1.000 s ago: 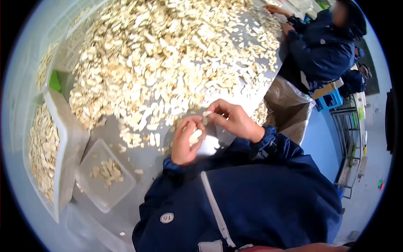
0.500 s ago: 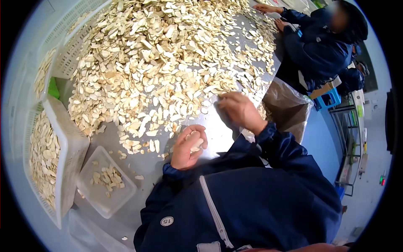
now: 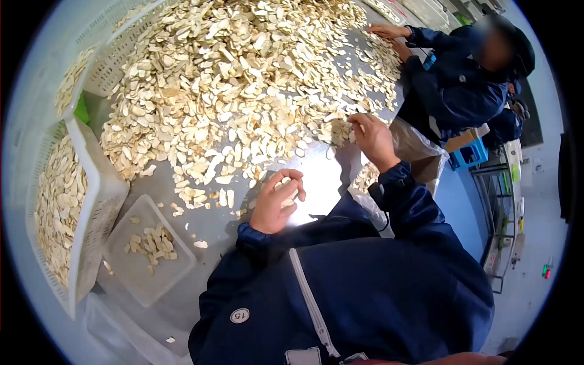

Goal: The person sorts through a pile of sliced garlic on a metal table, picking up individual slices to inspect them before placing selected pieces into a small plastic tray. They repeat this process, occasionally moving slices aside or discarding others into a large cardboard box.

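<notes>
Handful of slices (image 3: pixel 285 193): pale, thin, flat pieces lying in the left hand (image 3: pixel 274 210), just above the bare metal table (image 3: pixel 316 176) in front of the person's chest. Fingers curled loosely over them, thumb side open; grip looks light.

Right hand (image 3: pixel 372 139): stretched to the near edge of the big pile (image 3: pixel 243 79), fingertips down among loose pieces. Cannot tell whether they pinch one or only touch.

Around: clear small tray (image 3: pixel 131 277) with a few pieces to the left, white basket (image 3: pixel 100 207) of pieces beyond it, plastic bag (image 3: pixel 420 152) hanging at the table edge just under the right wrist. A co-worker's hands (image 3: pixel 389 33) work the far side of the pile.

Risks, as judged:
- Loose curl may let pieces slide out and mix back into the strays.
- A sweep by the right hand so near the edge could knock unsorted pieces into the bag.
- Thin pieces may snap if pinched hard.
</notes>
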A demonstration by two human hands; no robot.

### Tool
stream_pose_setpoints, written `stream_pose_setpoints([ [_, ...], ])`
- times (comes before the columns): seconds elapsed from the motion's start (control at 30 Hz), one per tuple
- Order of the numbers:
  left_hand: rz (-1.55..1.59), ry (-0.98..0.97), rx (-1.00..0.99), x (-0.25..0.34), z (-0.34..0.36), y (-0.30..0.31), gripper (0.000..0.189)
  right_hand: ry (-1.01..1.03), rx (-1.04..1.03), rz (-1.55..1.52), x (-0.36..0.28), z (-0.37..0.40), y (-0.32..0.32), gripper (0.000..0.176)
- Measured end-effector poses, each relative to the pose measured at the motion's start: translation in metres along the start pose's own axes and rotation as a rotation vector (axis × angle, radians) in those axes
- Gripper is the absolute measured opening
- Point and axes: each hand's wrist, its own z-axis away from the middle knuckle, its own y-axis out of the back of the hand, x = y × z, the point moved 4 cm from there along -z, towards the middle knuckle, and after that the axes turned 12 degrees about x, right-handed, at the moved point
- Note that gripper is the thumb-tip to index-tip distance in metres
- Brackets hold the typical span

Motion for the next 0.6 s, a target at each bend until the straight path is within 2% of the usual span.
stream_pose_setpoints([
  [0.07, -0.044, -0.039, -0.014, 0.001, 0.001, -0.001, 0.019, -0.01, -0.024, 0.123, 0.006, 0.008, 0.016, 0.022],
  [0.1, -0.068, -0.063, -0.019, 0.002, 0.001, -0.002, 0.019, 0.025, -0.025, 0.041, 0.001, 0.015, 0.017, 0.024],
  [0.17, 0.086, 0.055, -0.003, 0.0, 0.0, -0.002, 0.019, 0.101, -0.021, -0.127, -0.018, 0.032, 0.014, 0.03],
  [0.2, 0.125, 0.089, 0.009, -0.002, -0.001, 0.0, 0.02, 0.173, -0.122, -0.114, -0.026, 0.039, 0.007, 0.037],
  [0.23, 0.164, 0.122, 0.021, -0.004, -0.002, 0.001, 0.02, 0.248, -0.186, -0.091, -0.035, 0.045, 0.008, 0.033],
  [0.3, 0.184, 0.118, 0.03, -0.003, -0.002, 0.002, 0.022, 0.216, -0.146, -0.107, -0.022, 0.049, 0.004, 0.028],
  [0.37, 0.209, 0.117, 0.029, -0.004, -0.004, 0.002, 0.025, 0.104, -0.043, -0.018, 0.007, 0.043, 0.007, 0.023],
  [0.4, 0.223, 0.12, 0.023, -0.005, -0.004, 0.003, 0.026, 0.105, -0.003, 0.12, 0.015, 0.039, 0.011, 0.022],
  [0.5, 0.225, 0.125, 0.023, -0.007, -0.005, 0.006, 0.028, -0.028, -0.044, -0.053, 0.003, 0.024, 0.013, 0.023],
  [0.53, 0.212, 0.127, 0.034, -0.007, -0.005, 0.006, 0.027, 0.057, 0.005, -0.088, -0.011, 0.02, 0.009, 0.024],
  [0.6, 0.191, 0.12, 0.045, -0.008, -0.005, 0.006, 0.024, 0.088, 0.014, -0.112, -0.025, 0.018, -0.014, 0.03],
])
